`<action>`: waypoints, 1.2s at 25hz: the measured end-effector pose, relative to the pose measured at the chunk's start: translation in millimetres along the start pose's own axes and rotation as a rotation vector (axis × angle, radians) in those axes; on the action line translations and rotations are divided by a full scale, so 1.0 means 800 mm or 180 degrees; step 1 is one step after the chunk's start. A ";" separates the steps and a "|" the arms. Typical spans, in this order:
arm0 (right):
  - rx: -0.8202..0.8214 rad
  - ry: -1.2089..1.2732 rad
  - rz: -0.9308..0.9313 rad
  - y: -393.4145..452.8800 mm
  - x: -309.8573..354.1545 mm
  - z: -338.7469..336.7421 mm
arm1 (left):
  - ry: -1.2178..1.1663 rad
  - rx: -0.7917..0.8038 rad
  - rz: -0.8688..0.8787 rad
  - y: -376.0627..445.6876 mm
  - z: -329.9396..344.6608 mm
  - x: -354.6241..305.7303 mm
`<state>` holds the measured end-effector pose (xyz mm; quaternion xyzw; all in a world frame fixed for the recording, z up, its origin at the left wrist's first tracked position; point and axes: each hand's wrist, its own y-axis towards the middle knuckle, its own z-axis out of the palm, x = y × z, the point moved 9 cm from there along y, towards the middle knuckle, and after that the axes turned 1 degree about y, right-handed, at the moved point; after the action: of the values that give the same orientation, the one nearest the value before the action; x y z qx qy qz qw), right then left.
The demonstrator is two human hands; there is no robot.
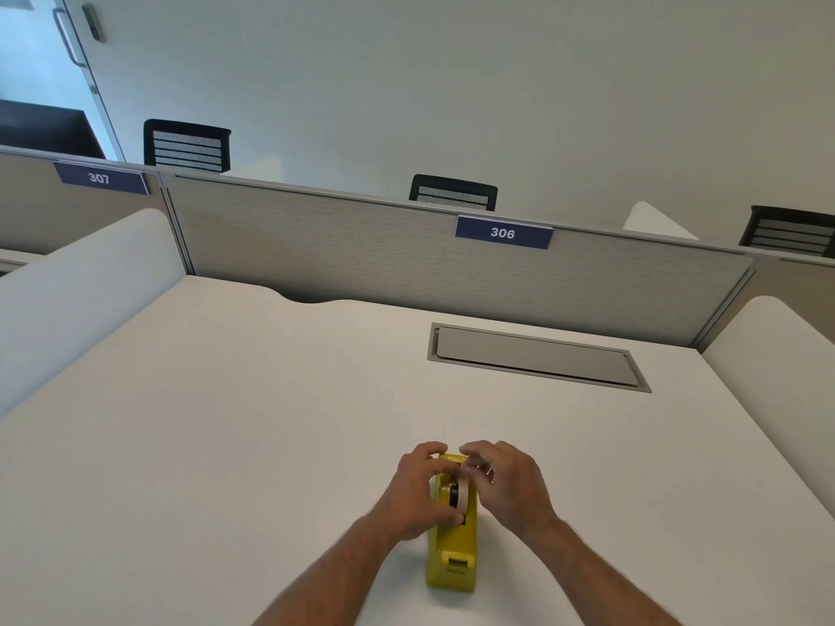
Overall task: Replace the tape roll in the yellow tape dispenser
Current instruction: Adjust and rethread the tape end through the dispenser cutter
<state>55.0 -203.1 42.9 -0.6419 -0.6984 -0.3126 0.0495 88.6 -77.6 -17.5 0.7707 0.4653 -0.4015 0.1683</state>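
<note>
The yellow tape dispenser [453, 548] lies on the white desk [226, 422], near the front edge, with its cutter end toward me. A tape roll [462, 493] on a black hub sits in its open well. My left hand [418, 492] clasps the dispenser's left side, thumb by the roll. My right hand [506, 483] hovers at the far end, fingertips pinched together above the roll; a thin strip of tape seems to be held there, but it is too small to be sure.
A grey cable hatch [537, 356] is set into the desk at the back right. A fabric partition [361, 250] with a "306" label stands behind, and white side screens [81, 286] flank the desk. Black chairs show beyond the partition.
</note>
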 end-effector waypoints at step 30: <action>0.0488 0.0616 0.1281 0.014 -0.026 0.016 | -0.0487 -0.0133 -0.0188 0.009 -0.002 0.006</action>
<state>73.2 -215.2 27.1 -0.7296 -0.5700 -0.3026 0.2262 96.6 -77.0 -20.9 0.7200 0.4819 -0.4542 0.2074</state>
